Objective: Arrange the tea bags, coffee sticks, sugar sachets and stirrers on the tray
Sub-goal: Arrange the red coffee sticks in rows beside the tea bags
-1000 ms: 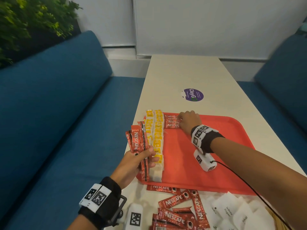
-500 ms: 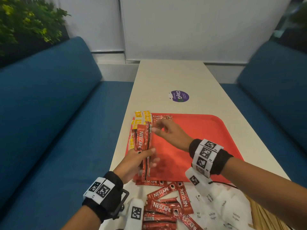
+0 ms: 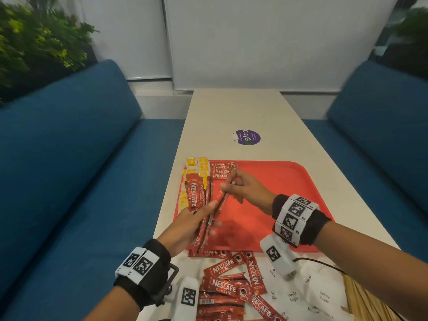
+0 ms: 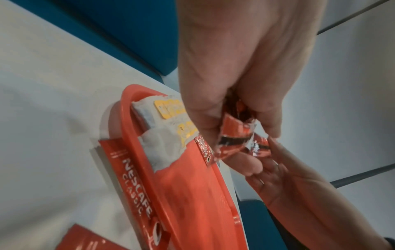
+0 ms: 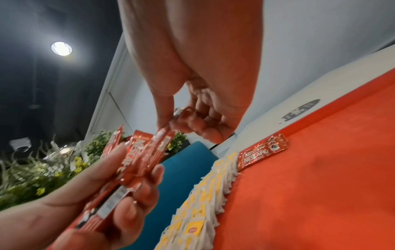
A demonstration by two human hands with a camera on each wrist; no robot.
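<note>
My left hand (image 3: 196, 218) grips a fanned bunch of red coffee sticks (image 3: 196, 195) above the left side of the red tray (image 3: 278, 181). My right hand (image 3: 234, 184) pinches the top end of one coffee stick (image 3: 220, 202) from that bunch; the pinch (image 5: 171, 123) shows in the right wrist view. A row of yellow-tagged tea bags (image 3: 196, 167) lies along the tray's left edge. A few coffee sticks (image 3: 222, 171) lie flat at the tray's far left corner. The left wrist view shows the sticks' lower ends (image 4: 235, 135) in my left hand.
Loose coffee sticks (image 3: 231, 281) lie on the table before the tray, with white sugar sachets (image 3: 301, 290) to their right and wooden stirrers (image 3: 366, 304) at the near right. A purple sticker (image 3: 247, 137) marks the table beyond. Blue sofas flank both sides.
My right hand left the coffee sticks laid at the tray's far corner, came back toward me and took hold of one stick from the bunch in my left hand.
</note>
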